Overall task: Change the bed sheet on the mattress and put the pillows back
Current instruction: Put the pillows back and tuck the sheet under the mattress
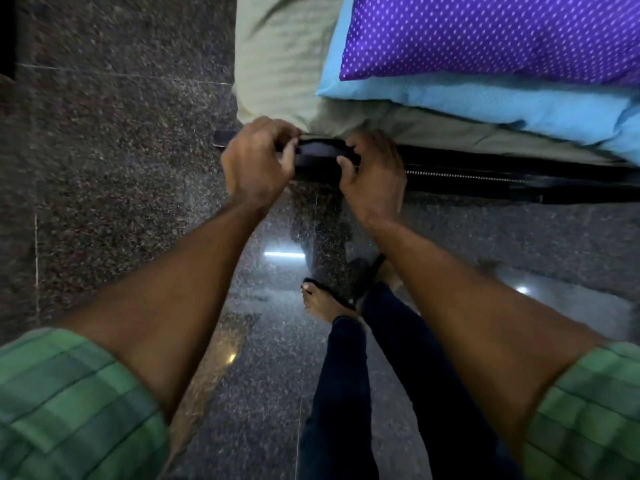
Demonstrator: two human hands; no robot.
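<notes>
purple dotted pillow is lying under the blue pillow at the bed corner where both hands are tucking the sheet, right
Not quite. The head view shows the purple dotted pillow lying on top of the blue pillow, not under it. The rest holds: the left hand and right hand work the sheet at the bed corner.

Pale green sheet (277, 64) drapes over the dark mattress (485, 174) corner; purple dotted pillow (485, 32) lies atop a blue pillow (485, 105).

- left hand (258, 161): arm stretched toward 12 o'clock, fingers curled, thumb pinching in
- right hand (375, 178): just at its 3 o'clock, fingers curled down, thumb out toward 9
- both forearms bare, green checked sleeves rolled up
</notes>
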